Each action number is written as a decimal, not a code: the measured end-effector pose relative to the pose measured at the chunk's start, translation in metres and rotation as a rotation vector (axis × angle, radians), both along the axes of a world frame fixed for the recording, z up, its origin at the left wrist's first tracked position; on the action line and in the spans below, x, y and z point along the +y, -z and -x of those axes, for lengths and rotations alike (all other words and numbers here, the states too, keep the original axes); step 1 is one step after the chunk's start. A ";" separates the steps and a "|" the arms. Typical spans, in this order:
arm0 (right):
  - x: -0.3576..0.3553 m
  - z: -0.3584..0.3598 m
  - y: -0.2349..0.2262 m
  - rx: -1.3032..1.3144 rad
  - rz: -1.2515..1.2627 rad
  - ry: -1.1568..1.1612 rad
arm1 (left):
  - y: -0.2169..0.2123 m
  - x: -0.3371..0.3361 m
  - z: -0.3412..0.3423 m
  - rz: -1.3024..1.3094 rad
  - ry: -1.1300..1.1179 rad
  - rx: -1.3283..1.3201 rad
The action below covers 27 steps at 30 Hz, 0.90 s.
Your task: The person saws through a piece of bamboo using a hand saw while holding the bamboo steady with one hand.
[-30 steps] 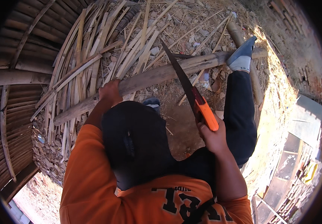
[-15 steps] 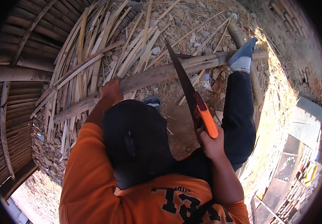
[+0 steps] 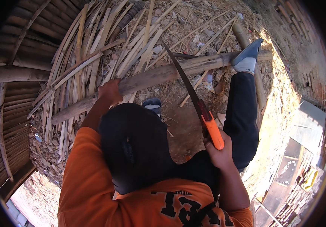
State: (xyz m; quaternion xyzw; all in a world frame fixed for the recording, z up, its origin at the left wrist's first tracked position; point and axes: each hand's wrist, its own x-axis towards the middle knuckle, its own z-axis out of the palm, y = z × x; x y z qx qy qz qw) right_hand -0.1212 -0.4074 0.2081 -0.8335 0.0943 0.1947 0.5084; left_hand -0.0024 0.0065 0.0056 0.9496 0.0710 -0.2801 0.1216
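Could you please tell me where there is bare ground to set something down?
The barest patch is the brown dirt between the left knee and the saw, with a few scraps on it. Pale strips crowd the upper left, lying on both sides of the wooden beam under the left hand.

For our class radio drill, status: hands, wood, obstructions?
Right hand holding saw. Left hand on wooden pole. Saw overlaps pole in view, contact unclear. Right shoe over pole.
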 end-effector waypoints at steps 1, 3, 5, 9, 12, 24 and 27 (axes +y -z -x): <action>-0.007 0.015 -0.010 -0.001 0.024 0.029 | 0.001 -0.002 0.000 0.010 0.000 -0.009; -0.013 0.033 -0.025 0.008 0.040 0.085 | -0.001 0.001 -0.001 0.016 0.011 -0.029; -0.016 0.040 -0.037 0.024 0.035 0.132 | 0.002 0.001 0.005 0.026 0.014 -0.056; -0.026 0.040 -0.051 -0.049 0.067 0.106 | 0.003 -0.002 0.011 0.001 0.013 -0.120; -0.022 0.031 -0.055 -0.115 0.074 0.079 | 0.006 -0.005 0.016 -0.030 0.053 -0.256; -0.028 0.038 -0.037 0.029 0.033 0.115 | 0.024 -0.018 0.024 -0.079 0.123 -0.342; -0.026 0.044 -0.049 0.026 0.037 0.108 | 0.015 -0.017 0.021 -0.025 0.126 -0.327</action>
